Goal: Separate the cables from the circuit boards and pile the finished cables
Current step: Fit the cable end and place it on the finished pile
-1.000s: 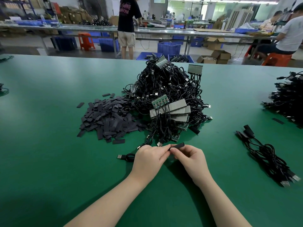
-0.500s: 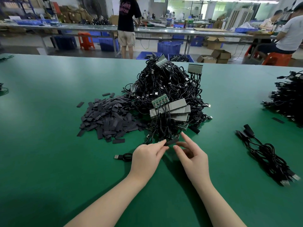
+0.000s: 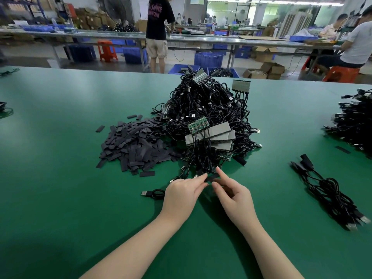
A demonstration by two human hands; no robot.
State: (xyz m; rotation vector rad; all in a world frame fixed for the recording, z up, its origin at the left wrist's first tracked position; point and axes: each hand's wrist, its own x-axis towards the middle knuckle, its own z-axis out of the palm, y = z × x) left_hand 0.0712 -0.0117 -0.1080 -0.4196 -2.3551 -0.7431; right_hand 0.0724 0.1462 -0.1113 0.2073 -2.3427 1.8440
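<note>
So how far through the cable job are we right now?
Early. Done: a small bundle of freed cables lies to the right. In hand: left hand and right hand work a black piece at the heap's edge. Left: the big heap of cables and boards.

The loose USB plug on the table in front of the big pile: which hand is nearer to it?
Left. The left hand lies just right of the USB plug, almost touching its cable. The right hand is farther right, beyond the left hand.
</note>
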